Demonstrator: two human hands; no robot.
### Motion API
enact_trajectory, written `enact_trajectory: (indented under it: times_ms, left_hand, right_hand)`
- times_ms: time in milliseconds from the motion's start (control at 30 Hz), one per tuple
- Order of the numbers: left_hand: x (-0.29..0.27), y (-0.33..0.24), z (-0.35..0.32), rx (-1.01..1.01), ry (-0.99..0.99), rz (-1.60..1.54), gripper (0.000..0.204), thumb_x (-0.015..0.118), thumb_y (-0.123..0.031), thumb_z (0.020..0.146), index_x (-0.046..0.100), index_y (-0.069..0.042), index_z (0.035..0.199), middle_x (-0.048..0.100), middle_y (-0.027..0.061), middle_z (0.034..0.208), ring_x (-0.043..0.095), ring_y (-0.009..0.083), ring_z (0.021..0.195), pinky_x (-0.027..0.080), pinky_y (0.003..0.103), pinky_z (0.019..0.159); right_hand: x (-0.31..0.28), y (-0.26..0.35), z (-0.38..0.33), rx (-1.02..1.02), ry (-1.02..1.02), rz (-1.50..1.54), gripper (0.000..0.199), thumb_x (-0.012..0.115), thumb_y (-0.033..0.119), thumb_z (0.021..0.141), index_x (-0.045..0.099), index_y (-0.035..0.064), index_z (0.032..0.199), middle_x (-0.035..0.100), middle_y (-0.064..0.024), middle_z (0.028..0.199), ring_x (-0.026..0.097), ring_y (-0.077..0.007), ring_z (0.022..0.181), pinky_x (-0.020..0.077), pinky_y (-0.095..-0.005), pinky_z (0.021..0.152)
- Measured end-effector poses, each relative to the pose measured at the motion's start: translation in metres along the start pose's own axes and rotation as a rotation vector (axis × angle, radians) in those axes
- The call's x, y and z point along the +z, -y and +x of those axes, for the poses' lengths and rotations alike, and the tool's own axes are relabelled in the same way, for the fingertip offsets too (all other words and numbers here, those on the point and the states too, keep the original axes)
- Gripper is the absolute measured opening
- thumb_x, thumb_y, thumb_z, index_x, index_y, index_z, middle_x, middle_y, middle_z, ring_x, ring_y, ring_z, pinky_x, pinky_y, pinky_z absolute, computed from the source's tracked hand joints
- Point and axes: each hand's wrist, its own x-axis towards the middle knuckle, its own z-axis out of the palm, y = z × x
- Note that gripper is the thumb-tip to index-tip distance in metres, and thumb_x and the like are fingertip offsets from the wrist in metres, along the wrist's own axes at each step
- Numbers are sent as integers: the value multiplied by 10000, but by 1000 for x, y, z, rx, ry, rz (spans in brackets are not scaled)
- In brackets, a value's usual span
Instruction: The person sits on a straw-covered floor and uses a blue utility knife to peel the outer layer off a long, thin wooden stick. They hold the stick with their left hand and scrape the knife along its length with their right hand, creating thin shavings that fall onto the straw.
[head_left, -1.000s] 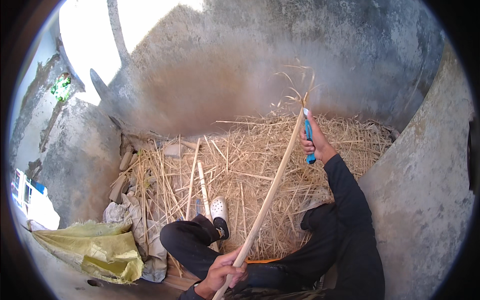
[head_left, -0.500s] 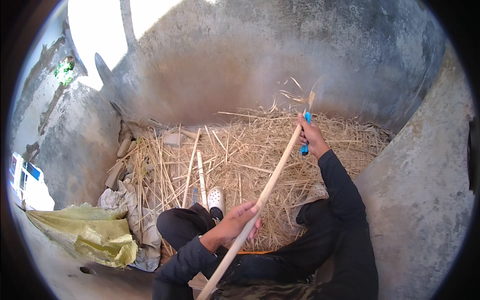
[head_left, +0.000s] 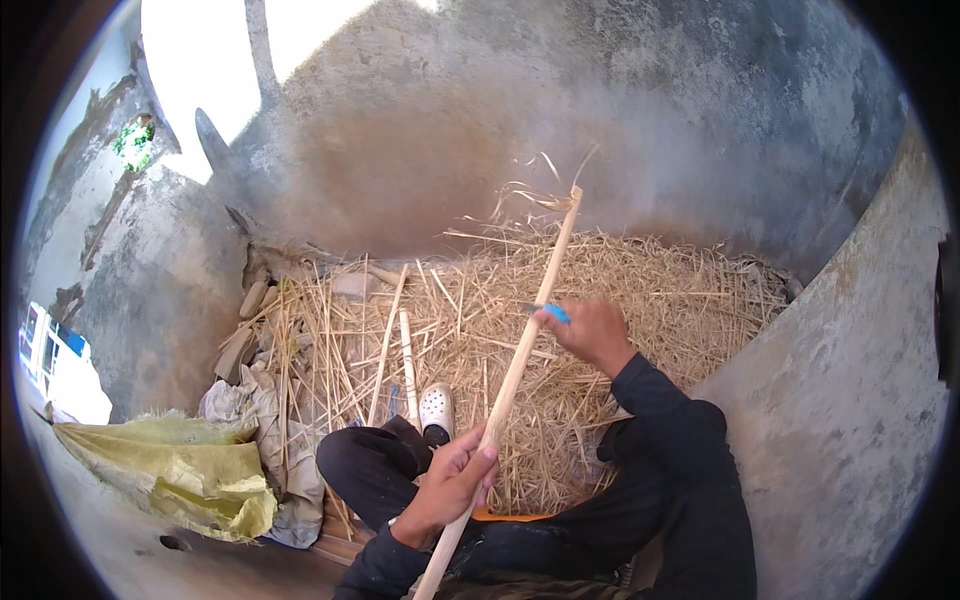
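Slanting past both hands, the pale wooden stick (head_left: 518,365) is gripped low by the left hand (head_left: 455,485), presumably to steady it. Farther up, well apart, the right hand (head_left: 592,334) clutches a blue-handled knife (head_left: 554,314) crosswise, seemingly bracing blade against wood. Curled shavings (head_left: 552,203) fringe the tip beyond; I see straw-like strips (head_left: 670,285) heaped beneath.

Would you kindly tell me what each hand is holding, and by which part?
The left hand holds the pale wooden stick around its lower part in view; the right hand grips the blue-handled knife by its handle.
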Motion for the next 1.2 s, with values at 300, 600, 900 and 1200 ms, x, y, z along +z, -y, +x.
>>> enact_trajectory:
  times_ms: [300, 600, 900, 1200]
  left_hand:
    - [0, -10, -33, -38, -62, -7, 450, 460, -170, 1011, 371, 3, 1417, 455, -30, 666, 418, 25, 500, 365, 168, 458]
    - [4, -9, -44, -37, -79, 35, 488, 494, -199, 996, 371, 11, 1419, 460, -17, 680, 409, 27, 519, 362, 172, 458]
    - [14, -18, -46, -58, -67, 117, 492, 492, -224, 1000, 374, -2, 1423, 480, -20, 705, 420, 22, 539, 366, 166, 470]
    - [25, -9, -58, -137, 18, 52, 522, 504, -218, 1000, 336, -24, 1455, 479, -31, 710, 424, 19, 545, 373, 173, 485]
  right_hand:
    - [12, 6, -6, -8, -16, -10, 609, 460, 611, 906, 563, 106, 583, 469, -101, 428, 506, -290, 386, 399, -407, 405]
    - [18, -10, -2, -51, -81, -66, 670, 400, 708, 889, 511, 157, 526, 441, -9, 424, 424, -166, 337, 320, -348, 351]
    - [22, -73, 25, -49, -209, -191, 679, 455, 726, 846, 500, 126, 531, 449, -70, 428, 518, -262, 390, 380, -379, 390]
    - [-19, -117, 28, 213, -247, -54, 726, 392, 683, 902, 639, 64, 616, 480, -85, 443, 482, -232, 402, 369, -388, 413]
